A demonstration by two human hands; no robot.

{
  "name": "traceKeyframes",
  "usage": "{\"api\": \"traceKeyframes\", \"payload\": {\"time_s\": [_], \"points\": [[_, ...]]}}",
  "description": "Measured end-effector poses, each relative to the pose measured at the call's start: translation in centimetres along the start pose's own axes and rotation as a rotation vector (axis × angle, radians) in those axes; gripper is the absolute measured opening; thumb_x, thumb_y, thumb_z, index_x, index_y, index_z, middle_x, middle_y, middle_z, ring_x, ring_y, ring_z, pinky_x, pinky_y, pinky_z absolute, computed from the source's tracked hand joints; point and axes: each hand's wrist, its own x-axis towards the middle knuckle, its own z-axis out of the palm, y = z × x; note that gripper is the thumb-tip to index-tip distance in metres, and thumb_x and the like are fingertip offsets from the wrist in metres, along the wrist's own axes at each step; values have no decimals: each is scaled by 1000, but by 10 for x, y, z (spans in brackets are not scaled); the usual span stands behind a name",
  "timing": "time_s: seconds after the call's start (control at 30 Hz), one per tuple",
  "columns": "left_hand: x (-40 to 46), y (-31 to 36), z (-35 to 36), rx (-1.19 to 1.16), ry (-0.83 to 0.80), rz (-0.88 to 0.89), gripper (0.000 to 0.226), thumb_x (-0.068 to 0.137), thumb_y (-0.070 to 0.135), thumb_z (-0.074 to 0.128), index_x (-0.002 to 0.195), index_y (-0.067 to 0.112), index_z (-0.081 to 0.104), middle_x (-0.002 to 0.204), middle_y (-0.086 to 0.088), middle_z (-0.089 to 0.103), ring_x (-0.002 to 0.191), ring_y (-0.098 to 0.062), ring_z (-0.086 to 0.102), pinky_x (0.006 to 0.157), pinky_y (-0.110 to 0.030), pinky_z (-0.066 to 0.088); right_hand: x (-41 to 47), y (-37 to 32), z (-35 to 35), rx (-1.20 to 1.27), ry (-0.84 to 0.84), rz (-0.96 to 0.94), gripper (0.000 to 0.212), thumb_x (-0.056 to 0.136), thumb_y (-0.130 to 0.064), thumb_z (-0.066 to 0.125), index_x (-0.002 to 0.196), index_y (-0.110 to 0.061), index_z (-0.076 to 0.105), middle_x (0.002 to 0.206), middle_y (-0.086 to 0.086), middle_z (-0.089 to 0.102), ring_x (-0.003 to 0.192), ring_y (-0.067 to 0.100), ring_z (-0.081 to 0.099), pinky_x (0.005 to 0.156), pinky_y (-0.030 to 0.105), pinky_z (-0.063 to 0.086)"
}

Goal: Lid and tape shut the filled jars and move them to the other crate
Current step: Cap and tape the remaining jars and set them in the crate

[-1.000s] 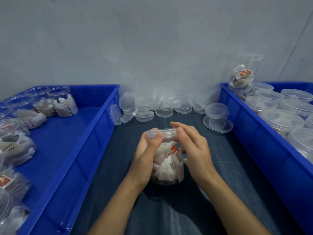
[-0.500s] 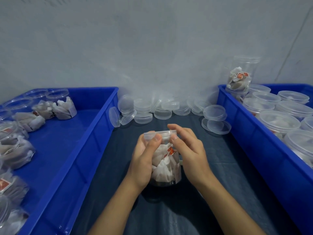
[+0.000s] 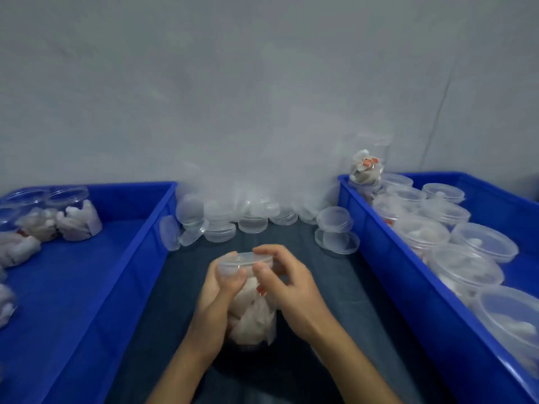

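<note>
Grey wall behind, dark cloth underfoot of the work, and we sit between two blue crates with one jar standing on the cloth in our grip. Our left hand is wrapped around the jar's upper side, thumb pressing at the rim of the lid, while our right hand curls over the other side, fingertips on the lid's edge; both hands are closed on the jar and its lid, and the lid sits on the mouth, though we cannot tell whether it is fully seated. No tape shows on this jar, and we see no tape roll anywhere, so we judge the lidding step to be in hand and the taping and the move not yet done for it. To the right of our grip, the right crate holds many jars with lids on, one more stacked on top at its far corner, which we take as finished work. To the left of our grip, the left crate holds filled jars without lids, so a good share remains. Beyond our grip, against the wall, spare lids lie heaped.
</note>
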Motion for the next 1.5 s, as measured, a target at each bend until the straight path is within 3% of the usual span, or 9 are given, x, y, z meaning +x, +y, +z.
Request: {"api": "traceKeyframes", "payload": {"time_s": [0.17, 0.4, 0.53, 0.77, 0.87, 1.0, 1.23, 1.37, 1.5], "points": [[-3, 4, 6, 28, 11, 33, 57, 85, 61, 63, 132, 28, 64, 121, -1, 76, 111, -22, 75, 88, -43, 60, 10, -21, -13, -177, -96, 62, 43, 81, -63, 71, 117, -41, 67, 107, -15, 72, 96, 0, 68, 81, 23, 55], [-3, 26, 27, 141, -18, 124, 38, 97, 75, 45, 122, 55, 66, 122, 18, 73, 111, -5, 72, 79, -30, 62, 22, -63, -33, -399, -207, 74, 53, 80, -73, 63, 125, -44, 63, 121, -19, 67, 105, 1, 65, 95, 36, 57], [-1, 27, 37, 120, -27, 99, 47, 102, 64, 46, 144, 42, 52, 142, 12, 61, 133, -13, 60, 103, -46, 55, 35, -83, -47, -509, -235, 56, 61, 79, -66, 74, 133, -40, 63, 131, -16, 67, 114, 7, 65, 100, 39, 56], [46, 51, 78, 138, -19, 158, 79, 92, 52, 71, 155, 13, 42, 137, -8, 63, 123, -24, 64, 100, -42, 54, 59, -121, -86, -693, 6, -33, 60, 71, -69, 74, 121, -37, 66, 110, -11, 71, 90, 11, 71, 81, 38, 62], [63, 53, 103, 309, 2, 236, 55, 97, 22, 75, 144, 30, 48, 130, 8, 61, 118, -7, 62, 99, -37, 54, 81, -139, -123, -696, 224, -55, 63, 73, -70, 72, 123, -31, 66, 112, -7, 69, 94, 16, 71, 85, 40, 61], [102, 71, 156, 457, -96, 385, 30, 99, 21, 72, 127, 30, 65, 120, 7, 70, 104, 1, 67, 87, -22, 57, 114, -153, -182, -685, 476, 5, 63, 71, -70, 70, 120, -32, 68, 102, -10, 64, 95, 14, 65, 84, 33, 52], [159, 73, 245, 528, -458, 295, 45, 107, 11, 56, 151, 15, 54, 148, 0, 60, 136, -13, 56, 107, -21, 48, 154, -132, -268, -649, 826, 101, 69, 61, -64, 61, 120, -29, 66, 100, -5, 72, 98, 23, 66, 79, 32, 46], [191, 60, 279, 759, -627, 290, 58, 102, 10, 50, 160, 16, 43, 163, -3, 46, 149, -19, 44, 124, -40, 37, 175, -101, -300, -638, 847, 169, 45, 69, -50, 66, 106, -27, 59, 96, -4, 65, 87, 23, 59, 63, 28, 37], [216, 54, 303, 811, -638, 234, 62, 101, 6, 47, 162, 15, 38, 165, -6, 44, 149, -25, 45, 121, -45, 42, 201, -63, -326, -592, 824, 214, 55, 76, -48, 70, 123, -20, 63, 118, 2, 67, 103, 23, 61, 78, 30, 43]]}}
